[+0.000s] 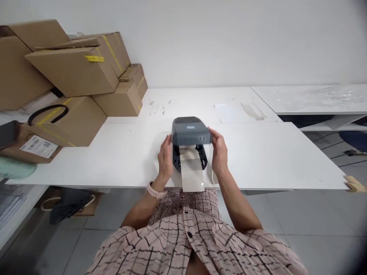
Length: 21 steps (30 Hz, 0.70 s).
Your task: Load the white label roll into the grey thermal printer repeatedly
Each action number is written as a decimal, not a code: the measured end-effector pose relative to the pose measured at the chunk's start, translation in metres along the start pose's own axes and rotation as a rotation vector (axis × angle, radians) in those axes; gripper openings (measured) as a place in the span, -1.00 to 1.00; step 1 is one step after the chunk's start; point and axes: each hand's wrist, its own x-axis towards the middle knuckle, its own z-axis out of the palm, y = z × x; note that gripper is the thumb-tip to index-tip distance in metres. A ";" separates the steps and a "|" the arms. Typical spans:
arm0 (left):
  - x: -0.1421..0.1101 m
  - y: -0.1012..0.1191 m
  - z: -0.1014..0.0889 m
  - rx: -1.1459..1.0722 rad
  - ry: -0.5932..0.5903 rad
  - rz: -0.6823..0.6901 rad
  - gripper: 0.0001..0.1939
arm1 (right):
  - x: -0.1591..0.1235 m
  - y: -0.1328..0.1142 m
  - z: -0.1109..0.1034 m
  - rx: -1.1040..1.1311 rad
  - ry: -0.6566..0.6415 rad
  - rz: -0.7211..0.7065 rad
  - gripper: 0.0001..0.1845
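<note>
A dark grey label printer (pixel 190 131) sits near the table's front edge with its lid raised and tilted. My left hand (pixel 165 157) presses its fingers to the left side of the lid, and my right hand (pixel 219 152) grips the lid's right edge. Below the lid, the black base (pixel 177 160) of the printer shows. A wide pale label strip (pixel 192 175) runs out of the base toward me and hangs past the table edge. The roll inside is hidden by the lid.
Cardboard boxes (pixel 71 72) are stacked at the left on the white table (pixel 129 152). A white paper sheet (pixel 224 113) lies behind the printer. Clear plastic wrap (pixel 329 94) rests at the back right. A wooden piece (pixel 354 184) juts from the right corner.
</note>
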 end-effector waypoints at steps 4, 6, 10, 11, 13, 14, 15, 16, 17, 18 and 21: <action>0.069 0.002 0.002 -0.042 -0.079 0.084 -0.40 | 0.079 0.003 0.008 -0.046 -0.042 -0.063 -0.35; 0.106 -0.003 0.002 -0.014 -0.118 0.099 -0.37 | 0.116 0.007 0.019 -0.112 -0.072 -0.066 -0.27; 0.156 -0.017 0.002 0.067 -0.198 0.026 -0.24 | 0.164 0.014 0.038 -0.205 -0.123 -0.072 -0.10; 0.159 -0.020 0.001 0.082 -0.216 0.002 -0.21 | 0.168 0.014 0.039 -0.222 -0.115 -0.099 -0.08; 0.152 -0.027 -0.004 0.104 -0.238 -0.041 -0.16 | 0.165 0.010 0.038 -0.280 -0.065 -0.198 -0.07; 0.144 -0.031 -0.006 0.116 -0.246 -0.065 -0.13 | 0.159 0.007 0.035 -0.315 -0.038 -0.256 -0.09; 0.133 -0.036 -0.009 0.126 -0.246 -0.098 -0.10 | 0.151 0.004 0.033 -0.343 -0.032 -0.312 -0.13; 0.121 -0.042 -0.012 0.135 -0.266 -0.135 -0.07 | 0.141 0.001 0.030 -0.361 -0.069 -0.361 -0.19; 0.110 -0.048 -0.014 0.147 -0.293 -0.182 -0.03 | 0.131 0.000 0.028 -0.372 -0.153 -0.396 -0.27; 0.099 -0.054 -0.016 0.169 -0.294 -0.232 0.00 | 0.122 0.000 0.027 -0.386 -0.273 -0.419 -0.37; 0.079 -0.069 -0.012 0.188 -0.270 -0.198 -0.04 | 0.106 0.009 0.034 -0.499 -0.656 -0.427 -0.50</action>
